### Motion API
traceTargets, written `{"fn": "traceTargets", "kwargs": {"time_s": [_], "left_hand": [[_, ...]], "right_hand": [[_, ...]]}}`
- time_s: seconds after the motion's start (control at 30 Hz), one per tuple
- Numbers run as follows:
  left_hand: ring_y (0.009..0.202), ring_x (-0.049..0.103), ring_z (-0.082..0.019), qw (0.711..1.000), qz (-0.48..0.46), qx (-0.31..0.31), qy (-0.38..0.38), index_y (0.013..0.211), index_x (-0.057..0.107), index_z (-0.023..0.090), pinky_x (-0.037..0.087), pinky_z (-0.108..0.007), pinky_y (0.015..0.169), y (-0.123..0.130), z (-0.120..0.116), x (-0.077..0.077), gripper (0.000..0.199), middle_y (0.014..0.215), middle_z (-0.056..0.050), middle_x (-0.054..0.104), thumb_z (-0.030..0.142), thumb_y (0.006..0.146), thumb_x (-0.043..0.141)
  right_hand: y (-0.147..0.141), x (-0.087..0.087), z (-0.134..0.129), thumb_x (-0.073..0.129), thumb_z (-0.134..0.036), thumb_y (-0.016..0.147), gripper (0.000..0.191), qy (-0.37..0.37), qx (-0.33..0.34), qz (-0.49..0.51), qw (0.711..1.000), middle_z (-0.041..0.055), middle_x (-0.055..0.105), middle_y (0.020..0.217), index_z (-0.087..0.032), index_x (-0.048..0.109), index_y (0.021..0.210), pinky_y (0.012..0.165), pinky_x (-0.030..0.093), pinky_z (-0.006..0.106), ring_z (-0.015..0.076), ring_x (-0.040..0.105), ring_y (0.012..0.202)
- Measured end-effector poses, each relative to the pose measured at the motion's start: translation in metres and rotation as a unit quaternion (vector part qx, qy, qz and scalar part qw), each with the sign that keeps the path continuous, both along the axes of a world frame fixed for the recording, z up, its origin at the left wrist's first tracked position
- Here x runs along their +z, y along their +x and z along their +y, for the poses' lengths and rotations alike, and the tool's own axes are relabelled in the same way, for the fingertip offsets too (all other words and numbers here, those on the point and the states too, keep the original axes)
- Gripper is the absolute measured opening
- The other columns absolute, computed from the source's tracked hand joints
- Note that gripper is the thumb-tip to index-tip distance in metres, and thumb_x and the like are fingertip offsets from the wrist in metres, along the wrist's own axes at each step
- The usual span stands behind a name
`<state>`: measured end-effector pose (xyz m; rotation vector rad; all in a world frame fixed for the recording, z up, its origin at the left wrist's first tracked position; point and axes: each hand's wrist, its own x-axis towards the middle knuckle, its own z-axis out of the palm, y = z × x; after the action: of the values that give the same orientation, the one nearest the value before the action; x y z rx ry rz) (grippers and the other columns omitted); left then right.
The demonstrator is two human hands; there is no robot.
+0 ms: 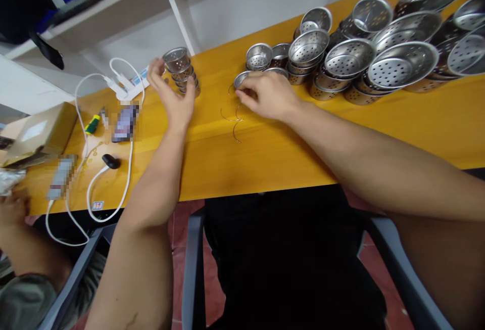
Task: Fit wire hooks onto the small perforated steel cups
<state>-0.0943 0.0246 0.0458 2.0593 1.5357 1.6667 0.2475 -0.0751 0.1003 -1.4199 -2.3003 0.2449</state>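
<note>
My left hand [172,95] is beside a stack of small perforated metal cups [178,62], with its fingers spread and its thumb in front of the lower cups. My right hand [271,93] is closed in a pinch beside a small perforated cup [241,79] at the near end of a larger group. What the pinched fingers hold is hidden. Thin curved wires [235,120] lie on the table just below and left of my right hand.
Many stacked perforated metal cups [350,57] fill the table's right side. On the left are a power strip [127,87], white cables, two blurred devices, a yellow-green tool [93,125] and a cardboard box [41,133]. Another person's arm [22,239] is at lower left.
</note>
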Motion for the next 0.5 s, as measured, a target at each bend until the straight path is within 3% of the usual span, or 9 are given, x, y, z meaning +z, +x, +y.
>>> {"fn": "traceTargets", "kwargs": {"time_s": [0.03,0.1,0.23,0.33,0.43,0.5], "left_hand": [[0.186,0.044,-0.041,1.0,-0.01,0.01,0.007,0.176,0.038,0.03,0.039,-0.071,0.159,-0.007,0.01,-0.008,0.118,0.197,-0.018,0.042,0.088,0.092,0.097],[0.187,0.048,-0.041,0.996,-0.042,0.001,-0.08,0.175,0.032,0.029,0.037,-0.068,0.162,-0.015,0.028,-0.025,0.123,0.198,-0.023,0.042,0.062,0.085,0.109],[0.166,0.071,-0.034,0.986,-0.069,-0.022,-0.153,0.18,0.026,0.03,0.052,-0.062,0.154,-0.016,0.046,-0.042,0.125,0.181,-0.021,0.061,0.024,0.082,0.104],[0.152,0.076,-0.037,0.986,-0.051,0.015,-0.159,0.177,0.039,0.029,0.058,-0.068,0.147,-0.015,0.047,-0.042,0.12,0.166,-0.018,0.07,0.024,0.08,0.108],[0.165,0.068,-0.039,0.991,-0.016,0.004,-0.13,0.17,0.053,0.034,0.051,-0.07,0.154,-0.011,0.043,-0.039,0.11,0.171,-0.016,0.068,0.036,0.078,0.115],[0.172,0.064,-0.038,0.992,-0.002,-0.031,-0.124,0.169,0.053,0.037,0.046,-0.068,0.158,-0.006,0.04,-0.037,0.104,0.177,-0.014,0.066,0.044,0.083,0.113]], "right_hand": [[0.0,0.0,-0.001,0.041,-0.062,0.129,0.061,-0.001,0.003,0.002,1.0,0.0157,0.087,0.156,-0.029,0.088,0.151,0.118,0.062,0.063,0.0471,0.078,0.143],[0.001,0.002,-0.001,0.04,-0.062,0.129,0.063,-0.003,0.007,0.006,1.0,0.0151,0.087,0.155,-0.03,0.087,0.156,0.119,0.062,0.063,0.0466,0.078,0.145],[0.003,0.001,0.001,0.047,-0.05,0.127,0.056,-0.016,0.016,0.023,0.999,0.0138,0.087,0.158,-0.03,0.084,0.164,0.125,0.062,0.064,0.0453,0.078,0.148],[-0.001,-0.008,0.004,0.055,-0.046,0.124,0.058,-0.024,0.057,0.034,0.998,0.015,0.08,0.173,-0.024,0.078,0.173,0.137,0.058,0.061,0.0433,0.076,0.158],[-0.013,-0.019,0.006,0.062,-0.054,0.124,0.075,-0.047,0.08,0.009,0.996,0.0235,0.063,0.191,-0.01,0.067,0.183,0.146,0.053,0.061,0.0465,0.065,0.175],[-0.022,-0.025,0.007,0.063,-0.057,0.124,0.079,-0.061,0.07,-0.02,0.995,0.0261,0.056,0.195,-0.007,0.063,0.186,0.144,0.054,0.067,0.0509,0.063,0.176]]}}
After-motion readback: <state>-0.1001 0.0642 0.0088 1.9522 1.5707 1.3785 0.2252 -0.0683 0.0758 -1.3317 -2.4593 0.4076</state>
